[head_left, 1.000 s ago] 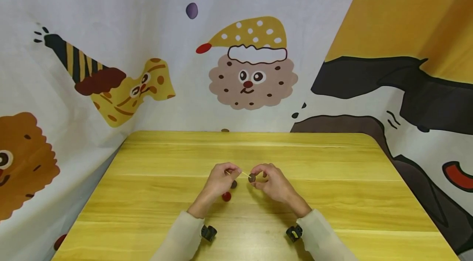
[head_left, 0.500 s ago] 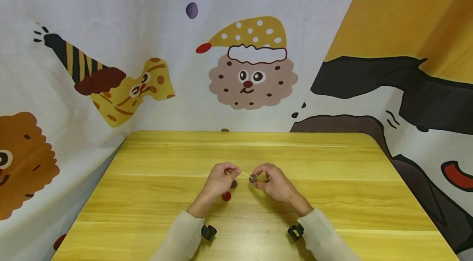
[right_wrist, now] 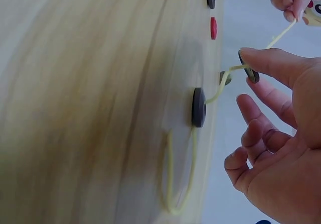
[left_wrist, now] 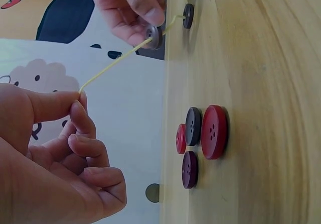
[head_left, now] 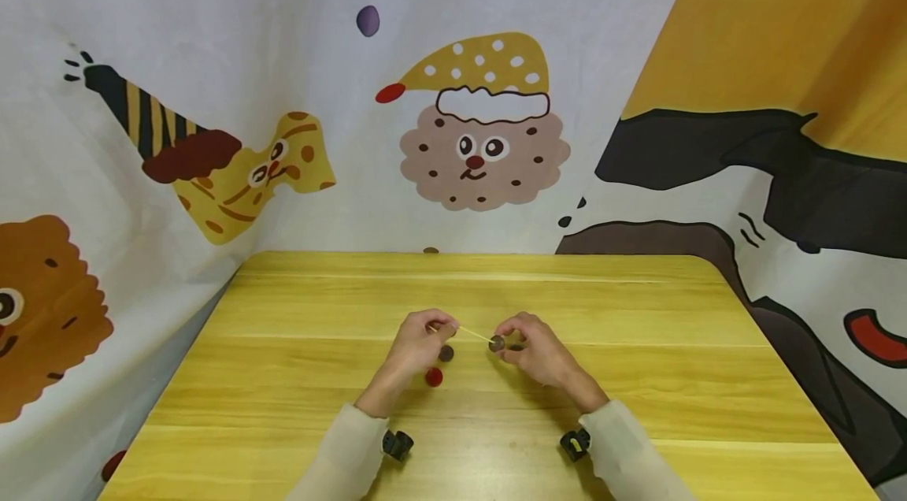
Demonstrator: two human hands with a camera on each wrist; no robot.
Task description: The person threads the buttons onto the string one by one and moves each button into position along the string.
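My left hand [head_left: 418,342] pinches a thin yellow cord [left_wrist: 113,63] between thumb and forefinger. From there the cord runs taut to a dark brown button [left_wrist: 154,36] and passes through it. Thumb and fingertips of my right hand [head_left: 542,354] pinch that button. Farther along the same cord, a second dark button [right_wrist: 198,107] is threaded, close at the table top below the right hand. Beyond it the cord's loose tail [right_wrist: 175,210] bends back in a U.
Loose buttons lie beside the left hand on the wooden table [head_left: 283,375]: a large red button [left_wrist: 213,132], a dark grey button [left_wrist: 193,126], a small red button [left_wrist: 180,138] and a purple button [left_wrist: 189,169]. A printed cloth [head_left: 319,76] hangs behind the table.
My right hand has moved to the right with its button, and the stretch of cord between the hands has grown longer. The left hand has shifted slightly left.
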